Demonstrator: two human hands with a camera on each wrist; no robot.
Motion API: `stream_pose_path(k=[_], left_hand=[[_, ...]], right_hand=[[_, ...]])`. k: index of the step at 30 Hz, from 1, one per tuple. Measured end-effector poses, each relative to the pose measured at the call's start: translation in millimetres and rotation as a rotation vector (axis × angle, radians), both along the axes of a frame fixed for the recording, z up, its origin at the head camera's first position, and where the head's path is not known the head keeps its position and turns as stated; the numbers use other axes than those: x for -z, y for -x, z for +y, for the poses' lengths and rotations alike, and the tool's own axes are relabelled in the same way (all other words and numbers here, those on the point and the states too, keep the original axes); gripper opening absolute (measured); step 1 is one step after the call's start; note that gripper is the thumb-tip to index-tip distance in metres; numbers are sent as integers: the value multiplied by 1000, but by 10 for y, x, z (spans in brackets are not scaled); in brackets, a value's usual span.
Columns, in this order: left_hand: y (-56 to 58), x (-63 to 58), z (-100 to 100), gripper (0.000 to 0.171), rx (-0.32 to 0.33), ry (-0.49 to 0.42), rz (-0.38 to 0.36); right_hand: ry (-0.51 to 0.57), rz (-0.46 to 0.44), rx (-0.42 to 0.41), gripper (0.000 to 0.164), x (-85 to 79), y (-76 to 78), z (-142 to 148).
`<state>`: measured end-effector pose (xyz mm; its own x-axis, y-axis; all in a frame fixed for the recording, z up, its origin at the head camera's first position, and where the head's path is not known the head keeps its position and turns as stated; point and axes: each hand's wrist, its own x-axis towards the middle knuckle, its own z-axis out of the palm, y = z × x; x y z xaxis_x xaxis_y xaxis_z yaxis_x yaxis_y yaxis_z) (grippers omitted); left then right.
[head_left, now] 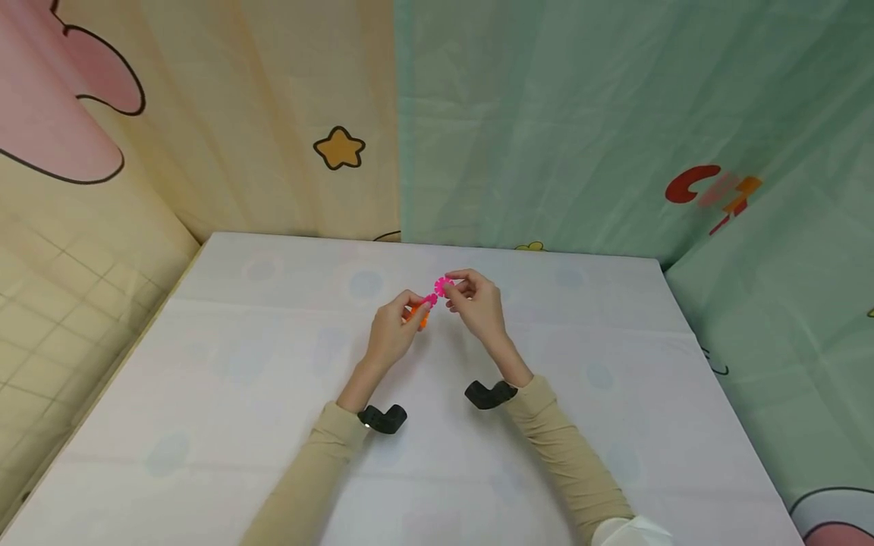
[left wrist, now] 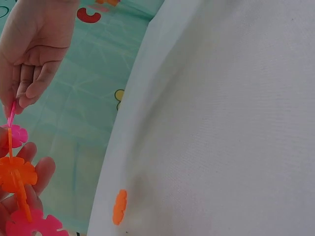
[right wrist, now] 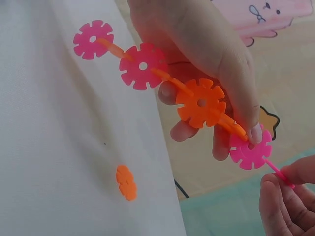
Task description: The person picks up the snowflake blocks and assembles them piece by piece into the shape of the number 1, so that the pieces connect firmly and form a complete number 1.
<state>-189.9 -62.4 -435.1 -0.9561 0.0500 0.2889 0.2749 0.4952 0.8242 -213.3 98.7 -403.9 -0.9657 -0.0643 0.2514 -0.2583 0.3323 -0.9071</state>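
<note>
My left hand (head_left: 392, 330) grips a chain of slotted plastic snowflake discs, pink and orange, joined edge to edge. In the right wrist view, its thumb presses the pink disc (right wrist: 251, 147) at the chain's end, below an orange disc (right wrist: 201, 103). Farther up are two more pink discs, one in the middle (right wrist: 142, 66) and one at the far end (right wrist: 93, 39), with orange discs edge-on between. My right hand (head_left: 481, 307) pinches another pink disc (head_left: 444, 286), seen edge-on in the right wrist view, its rim meeting the end pink disc at the slots.
A loose orange disc (right wrist: 126, 182) lies on the white-covered table (head_left: 239, 425) in both wrist views. Patterned curtains (head_left: 546, 129) hang behind the table and along its sides. Each wrist wears a black camera mount (head_left: 382, 418).
</note>
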Motion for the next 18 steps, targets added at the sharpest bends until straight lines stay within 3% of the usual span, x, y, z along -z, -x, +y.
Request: stream_pose_path(k=[8, 18], left_hand=[[-11, -11, 21, 15, -10, 22, 28], [-22, 0, 38, 14, -38, 79, 130]], right_hand=[[-19, 0, 3, 22, 26, 10, -19], [-42, -2, 5, 19, -19, 17, -37]])
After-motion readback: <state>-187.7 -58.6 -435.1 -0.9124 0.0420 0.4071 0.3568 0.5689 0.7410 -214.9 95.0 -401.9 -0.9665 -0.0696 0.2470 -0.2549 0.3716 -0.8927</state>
